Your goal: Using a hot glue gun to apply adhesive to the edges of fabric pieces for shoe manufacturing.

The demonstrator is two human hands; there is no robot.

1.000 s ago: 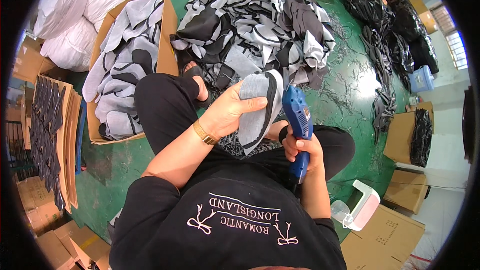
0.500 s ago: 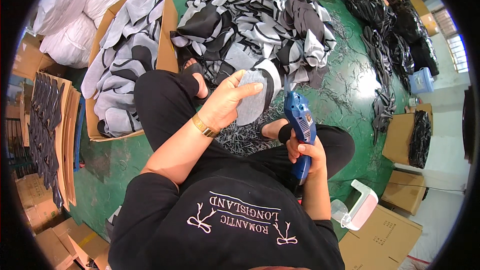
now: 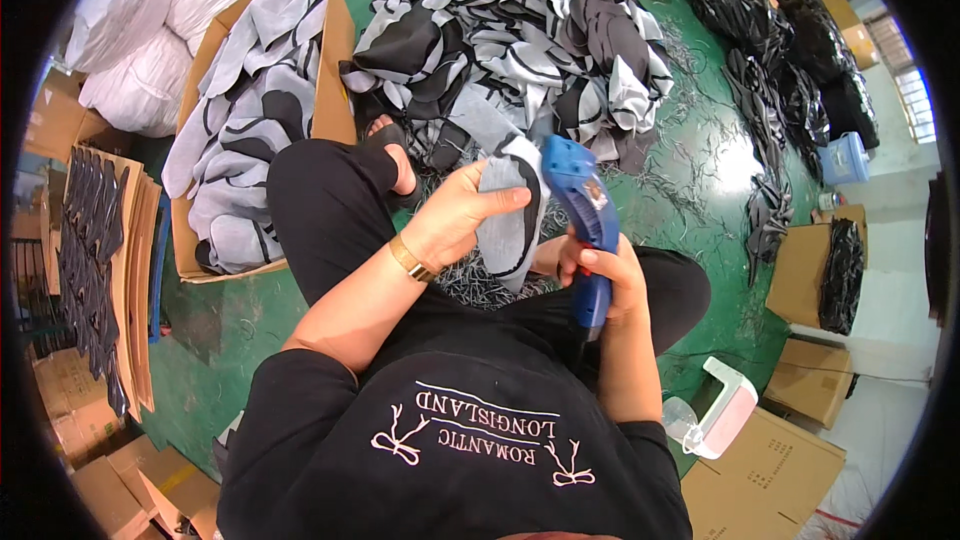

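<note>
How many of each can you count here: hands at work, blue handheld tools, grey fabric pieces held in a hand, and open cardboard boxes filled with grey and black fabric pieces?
Hands at work: 2, the left hand and the right hand
Blue handheld tool: 1
Grey fabric piece held in a hand: 1
Open cardboard box filled with fabric pieces: 1
Total: 5

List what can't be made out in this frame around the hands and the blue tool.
- Head view: the tip of the blue tool sits behind the grey fabric piece; contact unclear.
- Left hand: its palm side is hidden, pressed against the fabric piece.
- Right hand: trigger finger hidden behind the tool's handle.
- Cardboard box: its lower contents are buried under the top pieces.
</note>
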